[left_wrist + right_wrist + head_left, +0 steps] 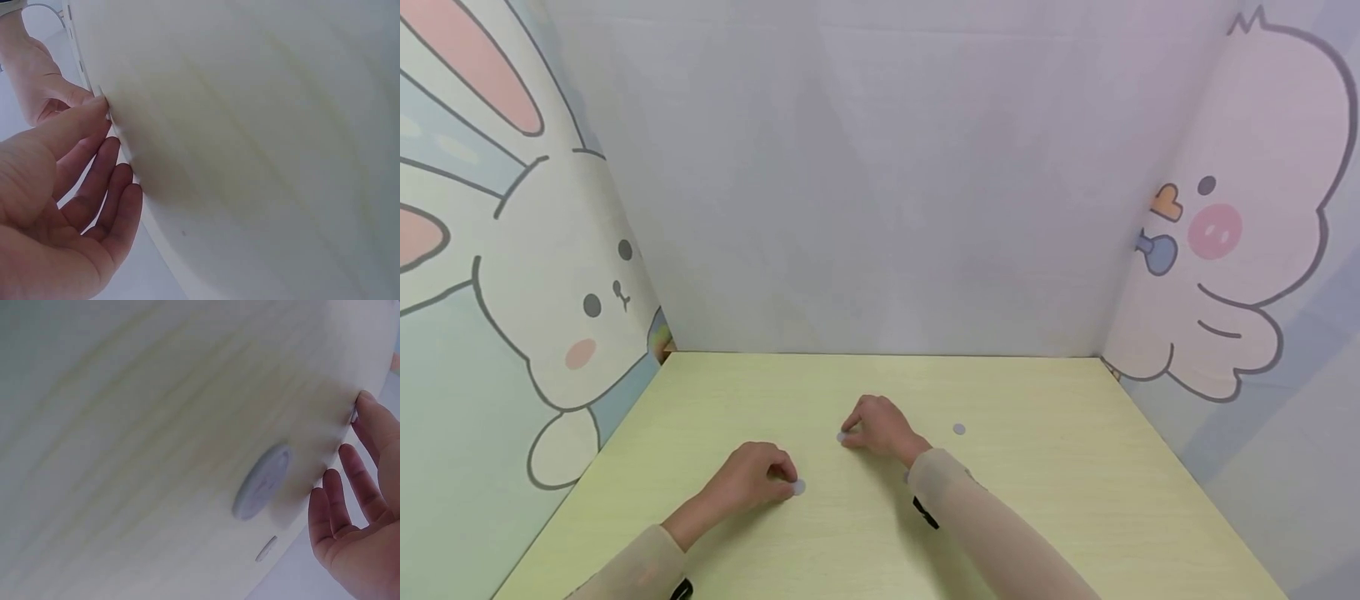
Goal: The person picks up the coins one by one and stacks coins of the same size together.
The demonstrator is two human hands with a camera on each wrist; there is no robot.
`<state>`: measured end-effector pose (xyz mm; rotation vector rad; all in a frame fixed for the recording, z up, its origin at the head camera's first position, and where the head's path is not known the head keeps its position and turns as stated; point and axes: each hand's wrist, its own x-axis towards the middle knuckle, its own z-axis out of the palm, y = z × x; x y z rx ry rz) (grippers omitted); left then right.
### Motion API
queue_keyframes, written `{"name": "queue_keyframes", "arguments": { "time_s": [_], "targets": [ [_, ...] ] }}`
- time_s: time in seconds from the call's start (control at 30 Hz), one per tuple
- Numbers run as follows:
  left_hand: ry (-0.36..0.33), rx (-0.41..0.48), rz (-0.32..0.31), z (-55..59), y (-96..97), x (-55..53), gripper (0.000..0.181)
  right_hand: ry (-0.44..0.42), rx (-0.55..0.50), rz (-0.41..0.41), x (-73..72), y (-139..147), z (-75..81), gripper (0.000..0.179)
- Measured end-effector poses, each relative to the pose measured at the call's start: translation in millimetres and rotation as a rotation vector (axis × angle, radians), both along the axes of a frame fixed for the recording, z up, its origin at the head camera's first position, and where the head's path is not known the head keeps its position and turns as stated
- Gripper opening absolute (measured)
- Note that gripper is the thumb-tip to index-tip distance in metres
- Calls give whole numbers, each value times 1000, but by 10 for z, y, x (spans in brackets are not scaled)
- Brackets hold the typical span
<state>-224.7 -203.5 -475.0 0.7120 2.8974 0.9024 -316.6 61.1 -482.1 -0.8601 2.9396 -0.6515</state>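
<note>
My left hand (748, 477) is low over the table, its thumb and index finger pinching the edge of a small silvery coin (800, 486). Farther back and to the right, my right hand (880, 427) pinches another coin (841, 437) between thumb and forefinger. The right wrist view shows a large near coin (262, 482) lying flat, with faint relief on its face. Beyond it is a smaller-looking coin (267, 549). In the left wrist view, the fingers mostly hide the held coin.
A coin (959, 429) lies right of the right hand, and the right sleeve partly covers one more (906, 477). The pale wooden table (1037, 500) ends at a grey back wall (880, 192). Cartoon-printed side panels stand left and right.
</note>
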Motion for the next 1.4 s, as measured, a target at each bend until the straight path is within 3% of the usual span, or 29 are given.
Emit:
{"name": "queue_keyframes", "arguments": {
  "time_s": [0.33,0.8,1.03,1.4],
  "targets": [
    [-1,0,4,15,6,15,12,-2,14,17,-21,4,-12,15],
    [-4,16,-10,2,-10,37,13,73,67,64,10,-1,-25,14],
    [6,5,5,-15,-2,18,12,108,41,91,34,54,-23,12],
    [6,13,2,-4,-17,26,12,20,-15,88,219,54,18,13]
  ]
}}
